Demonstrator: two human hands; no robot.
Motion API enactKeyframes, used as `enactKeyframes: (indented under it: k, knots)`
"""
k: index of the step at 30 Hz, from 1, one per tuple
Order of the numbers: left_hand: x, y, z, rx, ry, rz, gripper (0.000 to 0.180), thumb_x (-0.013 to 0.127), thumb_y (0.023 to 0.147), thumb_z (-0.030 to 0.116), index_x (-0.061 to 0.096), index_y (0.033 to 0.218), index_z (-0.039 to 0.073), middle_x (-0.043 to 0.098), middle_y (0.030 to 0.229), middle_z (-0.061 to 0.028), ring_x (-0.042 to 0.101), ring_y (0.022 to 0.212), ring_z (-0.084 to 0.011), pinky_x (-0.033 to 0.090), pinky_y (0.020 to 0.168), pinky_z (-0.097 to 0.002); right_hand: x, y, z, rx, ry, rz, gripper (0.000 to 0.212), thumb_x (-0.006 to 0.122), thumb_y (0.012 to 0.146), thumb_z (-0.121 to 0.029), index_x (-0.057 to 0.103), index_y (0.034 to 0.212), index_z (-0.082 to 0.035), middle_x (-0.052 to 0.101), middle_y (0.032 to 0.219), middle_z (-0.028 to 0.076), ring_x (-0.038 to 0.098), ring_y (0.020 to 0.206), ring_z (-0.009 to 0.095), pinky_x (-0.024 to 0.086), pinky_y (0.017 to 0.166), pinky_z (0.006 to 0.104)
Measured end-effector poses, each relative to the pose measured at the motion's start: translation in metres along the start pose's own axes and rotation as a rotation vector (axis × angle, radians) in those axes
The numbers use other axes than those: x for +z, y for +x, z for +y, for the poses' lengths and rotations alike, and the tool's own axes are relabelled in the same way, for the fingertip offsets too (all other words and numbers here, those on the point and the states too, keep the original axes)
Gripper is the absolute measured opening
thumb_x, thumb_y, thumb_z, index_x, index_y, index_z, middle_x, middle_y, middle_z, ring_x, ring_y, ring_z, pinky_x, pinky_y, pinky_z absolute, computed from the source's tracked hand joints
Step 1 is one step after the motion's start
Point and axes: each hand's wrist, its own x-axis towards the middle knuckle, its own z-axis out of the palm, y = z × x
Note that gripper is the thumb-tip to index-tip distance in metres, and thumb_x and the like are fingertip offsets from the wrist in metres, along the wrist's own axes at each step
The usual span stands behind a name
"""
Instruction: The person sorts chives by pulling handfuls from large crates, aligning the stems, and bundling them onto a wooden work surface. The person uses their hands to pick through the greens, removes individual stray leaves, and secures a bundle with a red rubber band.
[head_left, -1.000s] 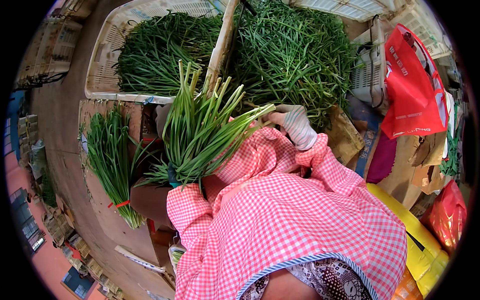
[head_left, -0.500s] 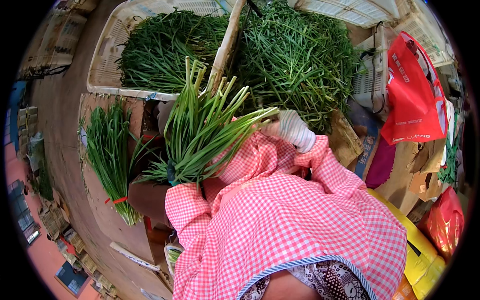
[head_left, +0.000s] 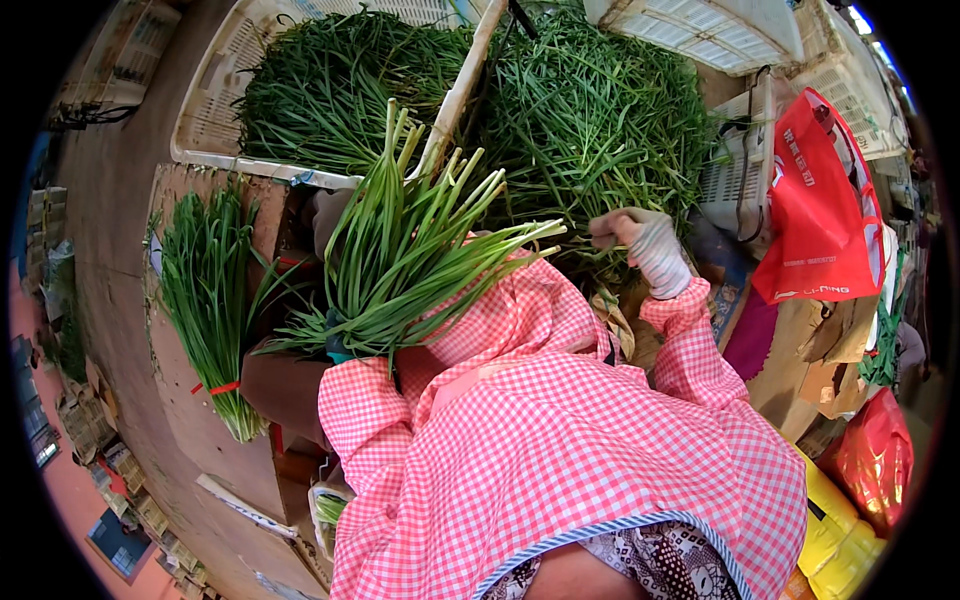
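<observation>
A loose bunch of long green stalks that look like garlic chives (head_left: 415, 250) lies across my lap, its pale cut ends fanned up and to the right. My left hand (head_left: 338, 343), in a teal glove, grips the leafy lower end and is mostly hidden by the leaves. My right hand (head_left: 640, 240), in a striped pale glove with bare fingertips, is right of the stalk ends and apart from them. Its fingers are bent together beside the heap of greens (head_left: 600, 120); whatever they may hold is too small to make out.
A tied bundle of greens (head_left: 210, 300) with a red band lies on a board at the left. Beyond my lap stands a white crate (head_left: 205, 110) of greens. To the right are a red bag (head_left: 825, 210), a white basket (head_left: 735, 165) and a yellow package (head_left: 840, 540).
My right hand has moved right, away from the stalk ends. My left hand keeps its hold on the bunch. The view has shifted slightly.
</observation>
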Motion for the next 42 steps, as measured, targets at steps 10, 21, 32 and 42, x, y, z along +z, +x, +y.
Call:
enactKeyframes:
  k: [10, 21, 32, 42]
  knots:
    - [-0.008, 0.000, -0.006, 0.041, -0.050, 0.009, 0.049, 0.047, 0.089, 0.041, 0.053, 0.122, 0.005, 0.054, 0.122, -0.0215, 0.055, 0.107, -0.0389, 0.043, 0.093, -0.0561, 0.081, 0.028, -0.014, -0.083, 0.069, -0.114, 0.036, 0.057, 0.085, -0.032, 0.066, 0.072, 0.001, 0.055, 0.051, 0.002, 0.045, 0.038, 0.007, 0.036, 0.039, 0.0224]
    - [-0.004, -0.004, -0.012, 0.133, -0.056, 0.072, 0.051, 0.046, 0.089, 0.041, 0.051, 0.124, 0.004, 0.054, 0.123, -0.0210, 0.055, 0.108, -0.0399, 0.043, 0.095, -0.0561, 0.076, 0.020, -0.022, -0.058, -0.041, -0.152, 0.024, 0.063, 0.077, -0.020, 0.070, 0.088, 0.000, 0.064, 0.066, 0.002, 0.046, 0.042, 0.006, 0.037, 0.041, 0.0202]
    - [0.019, -0.004, -0.023, 0.116, -0.018, 0.145, 0.045, 0.047, 0.090, 0.043, 0.059, 0.112, 0.005, 0.061, 0.112, -0.0162, 0.060, 0.097, -0.0343, 0.048, 0.090, -0.0498, 0.054, 0.021, -0.013, -0.190, 0.109, 0.126, 0.022, 0.056, 0.081, -0.019, 0.070, 0.086, -0.002, 0.064, 0.068, 0.001, 0.043, 0.045, 0.003, 0.033, 0.042, 0.0181]
    - [-0.020, 0.009, -0.008, -0.022, -0.064, 0.045, 0.041, 0.051, 0.089, 0.041, 0.061, 0.108, 0.007, 0.062, 0.110, -0.0175, 0.061, 0.096, -0.0349, 0.049, 0.088, -0.0520, 0.026, 0.002, -0.004, -0.028, -0.205, -0.089, 0.033, 0.061, 0.077, -0.027, 0.068, 0.101, -0.006, 0.067, 0.077, 0.002, 0.055, 0.058, 0.006, 0.044, 0.050, 0.0205]
